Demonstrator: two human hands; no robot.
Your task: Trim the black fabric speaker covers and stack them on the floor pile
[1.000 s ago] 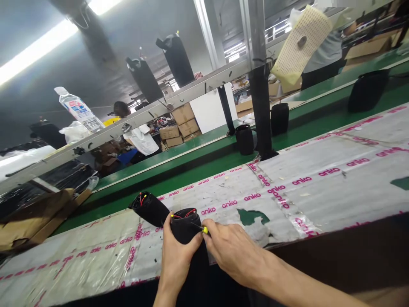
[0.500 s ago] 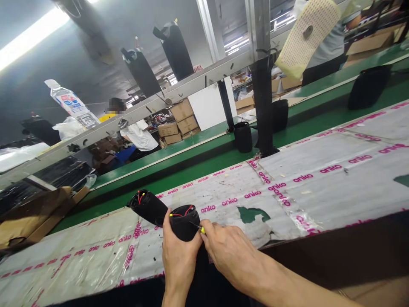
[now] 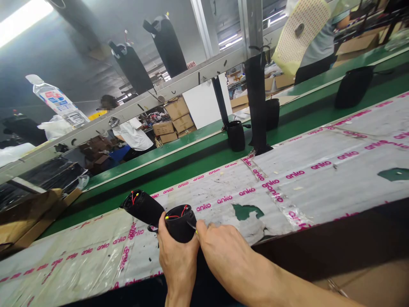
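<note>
Your left hand point(image 3: 177, 260) wraps around a black cylinder point(image 3: 179, 228) at the near edge of the worktop point(image 3: 191, 194), thumb and fingers on opposite sides just below its open rim. Your right hand point(image 3: 226, 251) pinches a slim item point(image 3: 197, 232), mostly hidden but showing a fleck of yellow, against the cylinder's right side. The cylinder looks light and fairly stiff under a matt, fabric-like cover that should grip well; the sidewall seems the safest hold. Inside the mouth, thin red wires point(image 3: 182, 211) and a yellow connector point(image 3: 166, 217) look delicate, so fingers are best kept off them. Just beyond your left hand, a second black cylinder point(image 3: 147, 208) leans left, crowding that side. To the right lies a torn patch point(image 3: 246, 212) in the covering. Farther back are a green belt point(image 3: 179, 164) and a dark post point(image 3: 255, 94), clear of both hands.
</note>
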